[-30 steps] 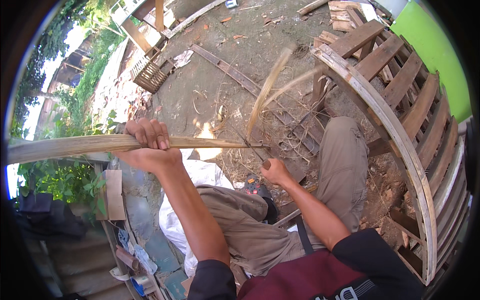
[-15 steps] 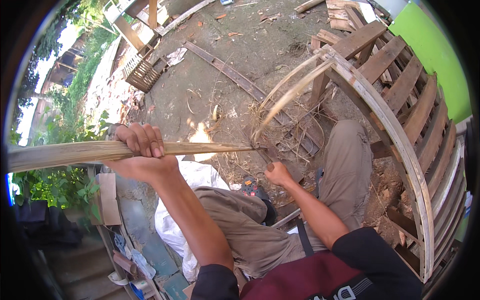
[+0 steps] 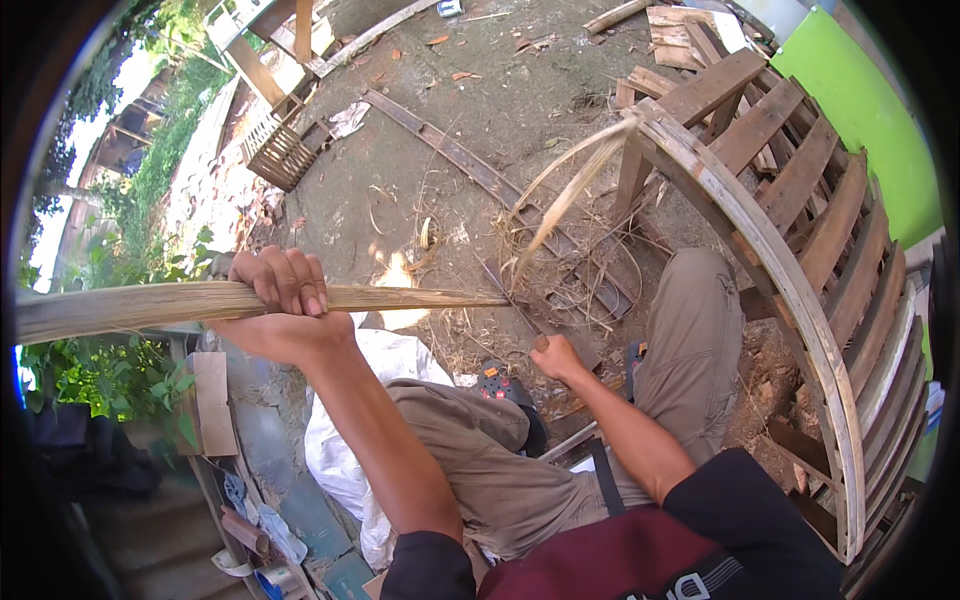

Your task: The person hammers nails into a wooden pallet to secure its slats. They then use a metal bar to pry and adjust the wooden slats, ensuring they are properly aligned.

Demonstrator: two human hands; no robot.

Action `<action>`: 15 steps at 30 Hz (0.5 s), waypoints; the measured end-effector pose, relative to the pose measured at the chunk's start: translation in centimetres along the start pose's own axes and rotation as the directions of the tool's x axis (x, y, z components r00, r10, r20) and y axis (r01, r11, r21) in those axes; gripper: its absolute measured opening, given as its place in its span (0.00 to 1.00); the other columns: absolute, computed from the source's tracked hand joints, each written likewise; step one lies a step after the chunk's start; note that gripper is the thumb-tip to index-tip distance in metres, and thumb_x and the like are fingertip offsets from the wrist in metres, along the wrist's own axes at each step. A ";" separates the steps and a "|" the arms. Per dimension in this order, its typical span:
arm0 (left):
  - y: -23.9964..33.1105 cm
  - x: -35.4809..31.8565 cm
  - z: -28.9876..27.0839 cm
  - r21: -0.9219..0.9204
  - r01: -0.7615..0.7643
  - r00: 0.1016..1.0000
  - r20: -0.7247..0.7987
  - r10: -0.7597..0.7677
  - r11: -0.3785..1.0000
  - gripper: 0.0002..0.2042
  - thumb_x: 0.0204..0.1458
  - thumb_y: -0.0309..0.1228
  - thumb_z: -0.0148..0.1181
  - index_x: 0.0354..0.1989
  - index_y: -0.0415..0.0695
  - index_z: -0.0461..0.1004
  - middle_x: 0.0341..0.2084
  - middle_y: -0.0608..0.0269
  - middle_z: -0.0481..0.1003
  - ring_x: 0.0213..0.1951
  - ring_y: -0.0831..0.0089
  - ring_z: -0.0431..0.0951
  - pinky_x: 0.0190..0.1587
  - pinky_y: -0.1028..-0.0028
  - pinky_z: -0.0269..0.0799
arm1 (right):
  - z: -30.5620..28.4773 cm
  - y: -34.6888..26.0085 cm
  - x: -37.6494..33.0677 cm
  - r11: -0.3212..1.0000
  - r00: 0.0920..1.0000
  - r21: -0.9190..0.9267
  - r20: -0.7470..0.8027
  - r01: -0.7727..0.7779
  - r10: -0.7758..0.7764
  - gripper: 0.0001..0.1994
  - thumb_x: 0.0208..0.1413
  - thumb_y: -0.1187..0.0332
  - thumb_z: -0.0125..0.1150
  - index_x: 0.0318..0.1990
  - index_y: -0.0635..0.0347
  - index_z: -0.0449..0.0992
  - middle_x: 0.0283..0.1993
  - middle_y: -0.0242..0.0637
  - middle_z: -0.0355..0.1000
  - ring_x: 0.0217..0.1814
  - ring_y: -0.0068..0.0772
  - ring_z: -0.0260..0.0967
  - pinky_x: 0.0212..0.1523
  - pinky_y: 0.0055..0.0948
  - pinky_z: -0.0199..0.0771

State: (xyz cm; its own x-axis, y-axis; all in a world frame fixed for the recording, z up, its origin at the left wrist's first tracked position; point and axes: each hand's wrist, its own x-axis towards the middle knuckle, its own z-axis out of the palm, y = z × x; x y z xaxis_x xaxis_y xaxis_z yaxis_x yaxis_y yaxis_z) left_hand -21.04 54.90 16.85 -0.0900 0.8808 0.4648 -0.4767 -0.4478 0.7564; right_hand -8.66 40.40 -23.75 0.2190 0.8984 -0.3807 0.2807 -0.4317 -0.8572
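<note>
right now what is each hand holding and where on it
Left hand grips the long pale bamboo strip mid-length. Right hand grips a dark knife handle; blade meets the strip's tip.

Hands hold bamboo strip (image 3: 150,305) and knife (image 3: 515,305).

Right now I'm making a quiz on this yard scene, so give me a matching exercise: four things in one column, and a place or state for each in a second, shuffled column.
Things:
1. bamboo strip
2. left hand
3. right hand
4. curved wooden frame

Places or states:
A. standing at the person's right, made of slats
B. lying level, pointing left
C. low, near the knee, closed on a handle
D. wrapped around the strip

Pairs: 1-B, 2-D, 3-C, 4-A
</note>
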 end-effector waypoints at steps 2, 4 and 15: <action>0.0 -0.2 -0.9 0.016 0.011 0.999 -0.044 -0.010 1.000 0.29 0.65 0.57 0.34 0.15 0.53 0.51 0.07 0.73 0.50 0.08 0.82 0.47 0.10 0.80 0.43 | 1.2 -2.7 -2.4 0.997 0.998 0.059 -0.032 -0.053 0.055 0.15 0.54 0.59 0.64 0.29 0.65 0.75 0.24 0.52 0.74 0.28 0.51 0.74 0.31 0.44 0.70; 0.3 0.3 -1.0 0.000 -0.022 0.998 -0.050 0.022 1.000 0.29 0.65 0.57 0.33 0.14 0.53 0.52 0.06 0.73 0.50 0.08 0.81 0.47 0.09 0.80 0.43 | 0.5 -8.9 -3.3 0.991 0.995 0.124 -0.087 0.055 -0.045 0.15 0.55 0.59 0.64 0.29 0.64 0.74 0.23 0.52 0.73 0.26 0.53 0.72 0.31 0.44 0.70; 0.1 -0.2 -0.9 -0.013 -0.003 0.996 -0.088 0.001 1.000 0.29 0.65 0.57 0.31 0.14 0.51 0.52 0.06 0.72 0.50 0.07 0.81 0.45 0.09 0.79 0.42 | -0.4 -1.4 -2.0 0.995 0.995 -0.008 -0.027 -0.096 0.095 0.16 0.51 0.58 0.63 0.32 0.65 0.79 0.30 0.55 0.77 0.34 0.57 0.77 0.36 0.47 0.74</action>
State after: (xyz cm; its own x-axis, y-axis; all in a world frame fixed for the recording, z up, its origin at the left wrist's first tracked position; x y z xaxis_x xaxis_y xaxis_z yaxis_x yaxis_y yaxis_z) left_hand -21.83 54.85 16.40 -0.1671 0.8903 0.4236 -0.4882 -0.4480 0.7490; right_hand -9.17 39.19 -21.62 0.2701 0.8506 -0.4512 0.2656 -0.5163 -0.8142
